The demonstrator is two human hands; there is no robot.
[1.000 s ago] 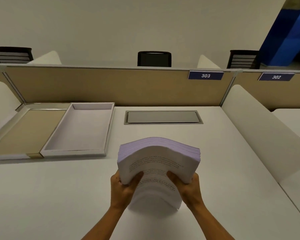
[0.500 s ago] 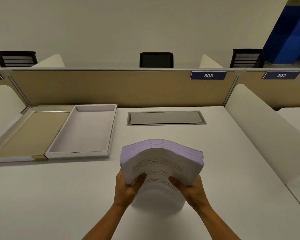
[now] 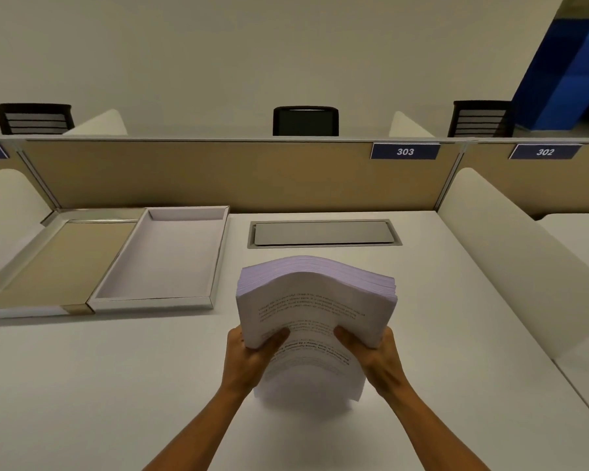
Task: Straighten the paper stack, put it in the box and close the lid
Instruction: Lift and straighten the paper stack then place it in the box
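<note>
A thick stack of printed white paper [image 3: 315,300] stands on its lower edge on the desk, bowed at the top. My left hand [image 3: 247,358] grips its left side and my right hand [image 3: 376,356] grips its right side, thumbs on the front sheet. The open white box [image 3: 160,258] lies flat to the left of the stack, with nothing in it. Its hinged lid [image 3: 58,263], tan inside, is folded out flat on the box's left.
A grey cable flap [image 3: 323,232] is set into the white desk [image 3: 99,385] behind the stack. A tan partition [image 3: 218,175] with number plates 303 and 302 closes the back. White side dividers stand left and right. Black chairs show beyond.
The stack and both hands stay in nearly the same grip and place; the view has shifted slightly, so box and partition sit a little further right.
</note>
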